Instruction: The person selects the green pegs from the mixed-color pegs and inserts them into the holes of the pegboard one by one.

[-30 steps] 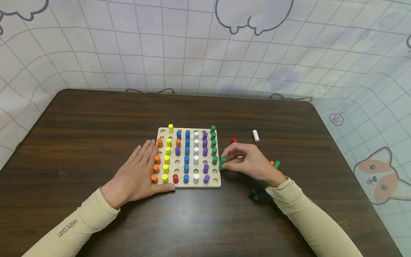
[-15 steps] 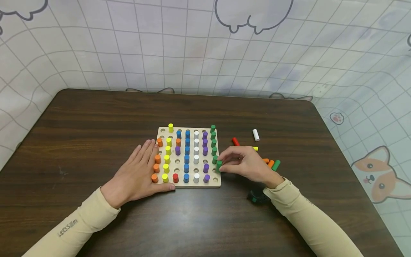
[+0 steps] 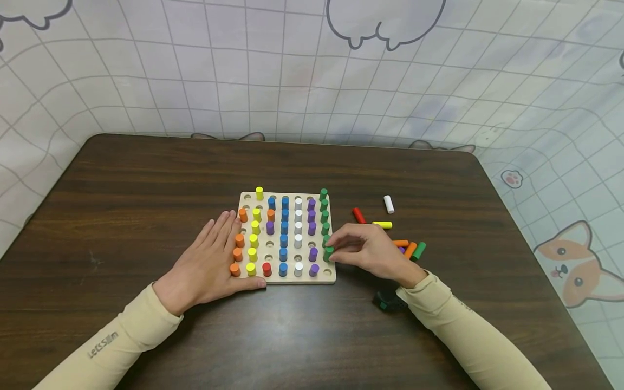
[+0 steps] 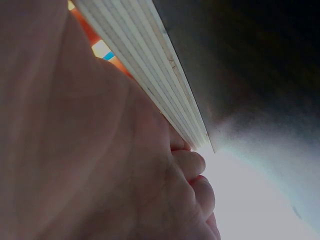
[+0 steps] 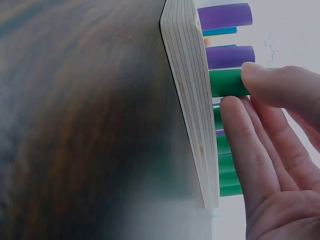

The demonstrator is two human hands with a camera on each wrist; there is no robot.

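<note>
A wooden pegboard [image 3: 319, 280] lies on the table, its upright pegs standing in colour columns from orange at the left to green at the right. My left hand [image 3: 202, 268] lies flat along the board's left edge with straight fingers, its thumb at the front edge. In the left wrist view the palm [image 4: 115, 150] is beside the board's layered side. Thumb and fingers of my right hand [image 3: 370, 250] pinch a green peg [image 5: 227, 83], which stands upright in the right column, its lower end at the board. One hole [image 3: 327, 272] shows in front of it.
Right of the board lie loose pegs: a white one [image 3: 388, 204], a red one [image 3: 358, 215], a yellow one [image 3: 382, 225], and orange and green ones [image 3: 418, 251] by the right wrist. The wrist camera's black housing [image 3: 387, 301] hangs below the right wrist. A patterned wall covering [image 3: 292, 81] rises behind the table.
My right hand has moved left with the green peg, from beyond the board's right edge to the right column. Loose pegs behind the hand have come into view. The left hand has stayed put.
</note>
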